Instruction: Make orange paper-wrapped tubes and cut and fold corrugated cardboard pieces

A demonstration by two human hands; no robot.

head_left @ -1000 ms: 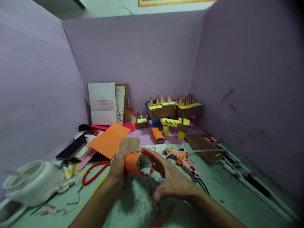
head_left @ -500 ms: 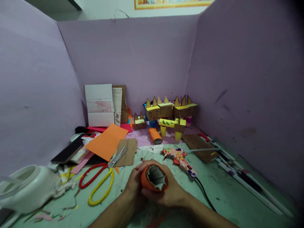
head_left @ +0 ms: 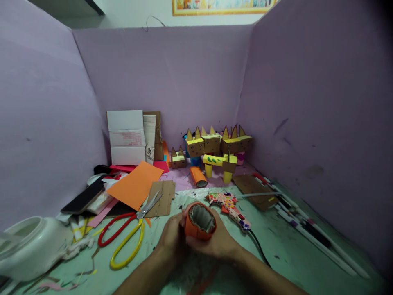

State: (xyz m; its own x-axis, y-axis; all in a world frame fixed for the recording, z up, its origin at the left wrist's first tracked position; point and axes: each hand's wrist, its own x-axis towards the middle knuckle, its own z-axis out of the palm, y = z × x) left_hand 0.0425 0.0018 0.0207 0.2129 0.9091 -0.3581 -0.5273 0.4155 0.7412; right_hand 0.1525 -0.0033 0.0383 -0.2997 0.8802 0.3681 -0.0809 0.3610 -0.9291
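An orange-covered cardboard tube (head_left: 196, 231) is held between my two hands above the green table, its open end tilted up toward me and a corrugated edge showing inside. My left hand (head_left: 172, 235) wraps the tube's left side. Around its right side and underneath, my right hand (head_left: 222, 239) is closed, thumb across the front. Just beyond the hands, to the right, lies a flower-patterned glue gun (head_left: 230, 208) with a glue stick and black cord. Scissors (head_left: 135, 233) with red and yellow handles rest open to the left, blades on a piece of cardboard (head_left: 164, 196).
A white glue pot (head_left: 46, 241) stands at the left, near paper scraps. Orange paper (head_left: 136, 185) overlaps a pile behind the scissors. Cardboard animal figures (head_left: 219, 147) and another orange tube (head_left: 198, 177) are at the back. Markers (head_left: 316, 241) line the right side.
The tube has tipped slightly and risen a little in my hands, its open end shifting upward. The whole view has tilted up slightly; the other things stay put.
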